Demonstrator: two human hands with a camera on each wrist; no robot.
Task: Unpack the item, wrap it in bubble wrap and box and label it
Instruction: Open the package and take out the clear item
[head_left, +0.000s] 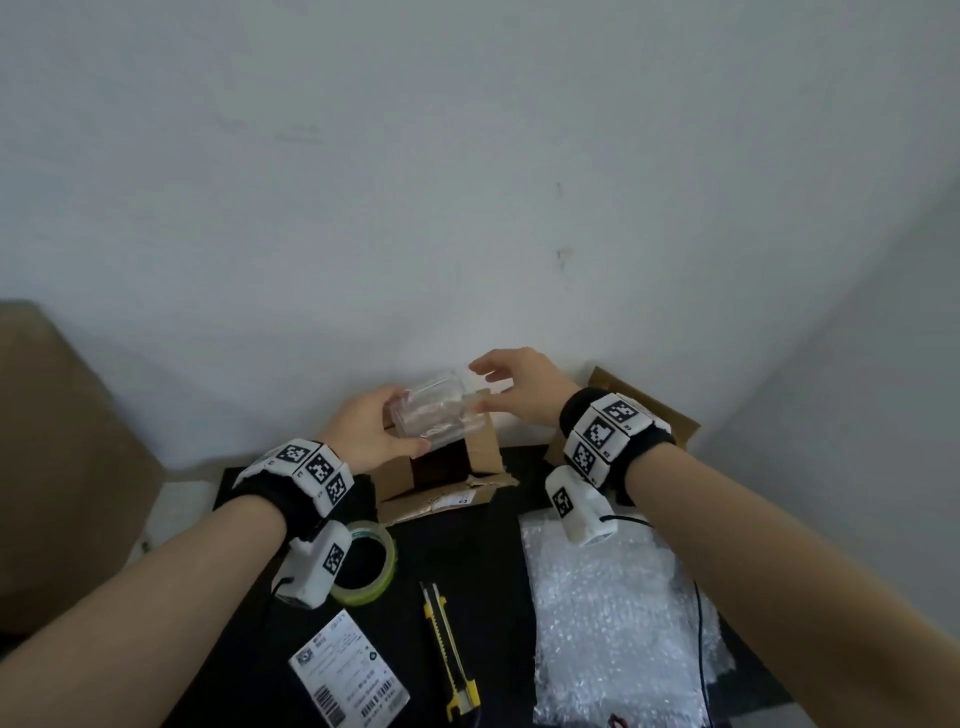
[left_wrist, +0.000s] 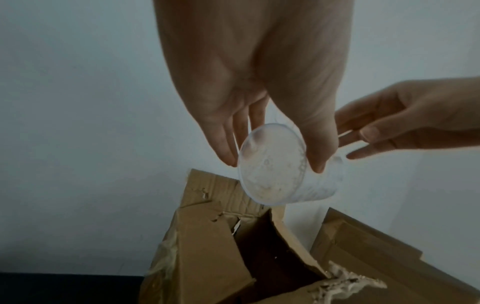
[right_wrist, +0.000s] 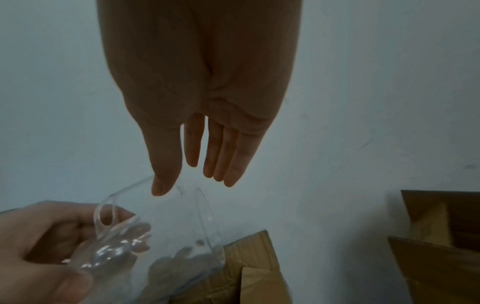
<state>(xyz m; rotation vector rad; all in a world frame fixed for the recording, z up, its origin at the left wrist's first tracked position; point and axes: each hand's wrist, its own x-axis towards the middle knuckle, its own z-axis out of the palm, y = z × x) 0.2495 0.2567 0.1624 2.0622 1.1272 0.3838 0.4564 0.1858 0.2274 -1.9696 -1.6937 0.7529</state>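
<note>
A clear glass cup (head_left: 436, 418) lies on its side in the air above an opened, torn cardboard box (head_left: 441, 470). My left hand (head_left: 395, 426) grips the cup near its base, thumb on one side and fingers on the other; the left wrist view shows the cup's round base (left_wrist: 272, 172) over the box's dark inside (left_wrist: 272, 257). My right hand (head_left: 485, 387) hovers at the cup's other end with fingers straight. In the right wrist view the thumb tip (right_wrist: 159, 190) meets the cup's edge (right_wrist: 155, 236). A sheet of bubble wrap (head_left: 623, 623) lies at the front right.
On the black table (head_left: 493, 571) lie a tape roll (head_left: 363, 566), a yellow utility knife (head_left: 447, 649) and a printed shipping label (head_left: 348, 675). A second open cardboard box (head_left: 670, 423) stands at the back right, by the wall. A large brown carton (head_left: 52, 441) stands at the left.
</note>
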